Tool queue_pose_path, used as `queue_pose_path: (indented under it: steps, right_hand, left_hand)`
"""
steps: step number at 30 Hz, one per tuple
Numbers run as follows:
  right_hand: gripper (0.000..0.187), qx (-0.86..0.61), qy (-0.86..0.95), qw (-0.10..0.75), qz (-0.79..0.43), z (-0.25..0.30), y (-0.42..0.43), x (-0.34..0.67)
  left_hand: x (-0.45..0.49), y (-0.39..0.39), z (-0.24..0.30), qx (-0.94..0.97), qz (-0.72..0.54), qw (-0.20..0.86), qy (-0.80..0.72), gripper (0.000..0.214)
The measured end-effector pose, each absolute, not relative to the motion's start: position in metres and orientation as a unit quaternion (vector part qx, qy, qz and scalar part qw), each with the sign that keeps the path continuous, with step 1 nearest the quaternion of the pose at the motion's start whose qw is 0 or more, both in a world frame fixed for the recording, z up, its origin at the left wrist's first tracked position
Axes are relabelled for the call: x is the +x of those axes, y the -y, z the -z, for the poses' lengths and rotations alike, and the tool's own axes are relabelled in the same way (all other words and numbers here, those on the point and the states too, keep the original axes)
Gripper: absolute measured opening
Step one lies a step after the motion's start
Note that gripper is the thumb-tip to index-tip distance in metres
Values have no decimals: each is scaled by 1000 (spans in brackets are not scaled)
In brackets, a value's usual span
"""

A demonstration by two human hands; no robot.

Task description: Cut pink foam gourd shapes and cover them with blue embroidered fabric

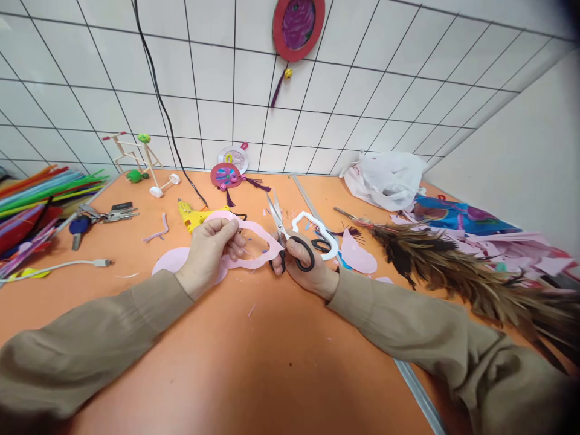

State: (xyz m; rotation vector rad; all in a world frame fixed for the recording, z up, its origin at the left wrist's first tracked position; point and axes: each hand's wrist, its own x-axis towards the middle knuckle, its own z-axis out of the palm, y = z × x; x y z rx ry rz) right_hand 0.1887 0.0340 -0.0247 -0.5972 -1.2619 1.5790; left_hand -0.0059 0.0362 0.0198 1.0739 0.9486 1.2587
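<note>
Left hand (209,251) pinching a pink paper ring (254,244), right hand (304,266) closed through the black handles of the scissors (284,237).

The ring is held just above the orange table (254,362), its near-left rim nipped between thumb and fingers; the blades point up and away, parted, right at the ring's right tip. The band looks thin and floppy — if it sags or twists as the blades close, the cut could run off its line or sever the band outright. The left fingertips sit well clear of the blades for now, though sliding the grip towards them would put them at risk. A yellow glue gun (193,216) and pink offcuts (357,254) lie nearby — loose scraps could snag the ring.
</note>
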Motion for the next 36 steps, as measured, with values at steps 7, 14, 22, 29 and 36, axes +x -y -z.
queue_pose_path:
  steps: [7,14,22,29,36]
  right_hand:
    - [28,-274,528,515,-618,21,-35,187]
    - [30,-292,496,531,-622,26,-42,188]
    - [45,-298,500,546,-603,24,-42,184]
    - [47,-367,459,639,-497,17,-43,183]
    - [59,-388,398,628,-545,4,-41,168]
  left_hand:
    - [-6,-37,-26,413,-558,593,-408,33]
    - [-7,-37,-30,363,-552,637,-398,32]
    - [-15,-46,-41,311,-549,659,-409,22]
    - [-13,-46,-47,256,-518,693,-431,17]
    - [-12,-46,-45,241,-533,688,-429,17]
